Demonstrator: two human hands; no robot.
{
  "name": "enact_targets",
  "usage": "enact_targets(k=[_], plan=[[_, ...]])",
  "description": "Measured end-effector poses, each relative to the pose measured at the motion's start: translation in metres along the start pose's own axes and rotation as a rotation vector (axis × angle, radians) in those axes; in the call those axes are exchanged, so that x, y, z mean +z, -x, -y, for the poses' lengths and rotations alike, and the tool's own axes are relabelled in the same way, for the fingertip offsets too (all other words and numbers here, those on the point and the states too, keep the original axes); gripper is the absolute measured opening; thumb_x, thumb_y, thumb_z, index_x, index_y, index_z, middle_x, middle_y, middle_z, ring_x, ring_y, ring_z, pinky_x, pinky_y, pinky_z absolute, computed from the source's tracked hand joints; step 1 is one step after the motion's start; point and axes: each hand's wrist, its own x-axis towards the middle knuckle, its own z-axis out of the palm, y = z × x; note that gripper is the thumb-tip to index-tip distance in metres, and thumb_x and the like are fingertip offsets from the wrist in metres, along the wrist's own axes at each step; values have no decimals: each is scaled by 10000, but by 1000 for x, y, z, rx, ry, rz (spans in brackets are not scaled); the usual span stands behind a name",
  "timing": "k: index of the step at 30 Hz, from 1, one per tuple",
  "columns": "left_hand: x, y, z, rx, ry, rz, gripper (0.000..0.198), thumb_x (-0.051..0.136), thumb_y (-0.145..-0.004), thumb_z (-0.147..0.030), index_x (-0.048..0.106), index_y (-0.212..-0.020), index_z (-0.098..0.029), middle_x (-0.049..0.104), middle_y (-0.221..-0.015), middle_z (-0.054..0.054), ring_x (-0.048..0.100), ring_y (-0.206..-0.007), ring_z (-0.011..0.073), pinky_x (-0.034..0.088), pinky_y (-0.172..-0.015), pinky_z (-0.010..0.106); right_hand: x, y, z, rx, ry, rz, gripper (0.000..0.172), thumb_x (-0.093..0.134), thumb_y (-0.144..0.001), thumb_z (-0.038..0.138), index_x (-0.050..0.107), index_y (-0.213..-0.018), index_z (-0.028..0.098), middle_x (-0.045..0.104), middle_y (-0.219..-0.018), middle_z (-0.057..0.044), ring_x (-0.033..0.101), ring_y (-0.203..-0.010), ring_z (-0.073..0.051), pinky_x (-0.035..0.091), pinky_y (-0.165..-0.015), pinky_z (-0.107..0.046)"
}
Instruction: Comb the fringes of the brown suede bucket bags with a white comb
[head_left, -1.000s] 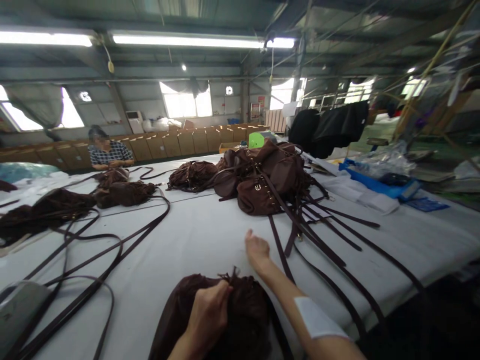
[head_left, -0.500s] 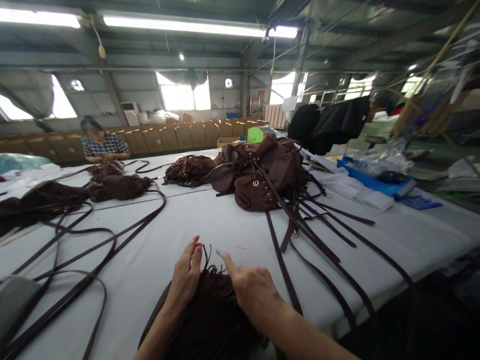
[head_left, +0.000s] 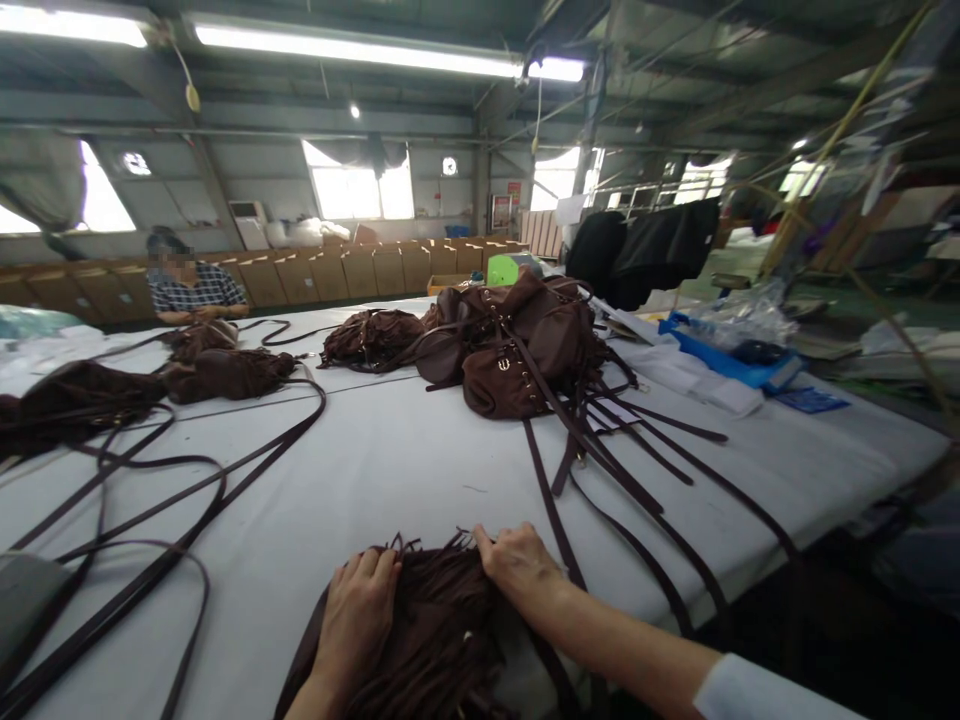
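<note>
A dark brown fringed bag [head_left: 442, 640] lies at the near edge of the white table [head_left: 420, 470]. My left hand [head_left: 356, 615] rests flat on the fringe, fingers stretched out. My right hand [head_left: 517, 560] presses on the bag's far right corner, fingers curled over the fringe tips. A long brown strap [head_left: 551, 510] runs just right of my right hand.
A pile of brown bags [head_left: 517, 345] with trailing straps sits mid-table. More bags [head_left: 225, 370] and looped straps [head_left: 150, 500] spread to the left. A person in a checked shirt [head_left: 191, 285] sits at the far side. A blue tray [head_left: 724, 360] and papers lie to the right.
Both hands have come down and back onto the fringed bag. The left hand flattened on the fringe and the right hand moved from pointing forward to pressing the bag's corner.
</note>
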Motion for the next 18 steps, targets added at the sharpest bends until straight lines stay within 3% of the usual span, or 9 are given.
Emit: enact_targets(k=[3, 5, 8, 10, 13, 15, 18], plan=[[2, 1, 3, -7, 40, -27, 311, 351, -967, -258, 649, -1053, -234, 660, -951, 65, 603, -893, 264, 449, -792, 432, -5, -1, -8, 6, 37, -23, 413, 484, -865, 31, 542, -1269, 88, 678, -704, -143, 672, -653, -223, 486, -577, -319], [-2, -5, 2, -30, 95, -118, 304, 380, -954, -279, 638, -1106, -225, 655, -1037, 91, 601, -949, 281, 451, -828, 463, -9, -2, -6, 0, 60, -50, 457, 469, -883, 52, 490, -1337, 102, 678, -720, -142, 669, -651, -229, 485, -561, -322], [-15, -26, -12, -22, 364, -250, 398, 452, -920, -359, 544, -1265, -183, 606, -1231, 138, 559, -1125, 296, 416, -951, 483, -19, -8, -2, 3, 100, -146, 478, 473, -884, 63, 462, -1362, 78, 664, -690, -118, 650, -593, -210, 477, -520, -299], [-21, -42, -27, -6, 654, -198, 453, 453, -908, -413, 526, -1274, -156, 634, -1199, 136, 593, -1094, 264, 444, -936, 414, -26, -12, 0, 16, 120, -218, 472, 476, -884, 64, 465, -1356, 62, 652, -669, -97, 639, -569, -191, 481, -516, -281], [-19, -55, -50, -23, 898, -41, 404, 346, -940, -432, 634, -1011, -159, 706, -880, 87, 654, -801, 210, 481, -721, 302, -30, -16, 1, 39, 127, -233, 480, 464, -891, 66, 443, -1371, 64, 653, -689, -91, 646, -584, -187, 500, -532, -274], [-10, -54, -60, -42, 818, -36, 414, 282, -960, -392, 615, -834, -180, 674, -720, 63, 624, -659, 191, 424, -613, 273, -26, -17, 3, 78, 104, -186, 504, 464, -889, 64, 412, -1390, 73, 659, -703, -97, 655, -590, -187, 504, -527, -265], [3, -44, -65, -27, 558, -118, 381, 264, -963, -318, 563, -759, -199, 634, -651, 61, 598, -601, 193, 342, -561, 273, -17, -21, 9, 130, -4, -99, 526, 457, -883, 51, 388, -1403, 91, 674, -717, -114, 678, -608, -186, 508, -530, -243]])
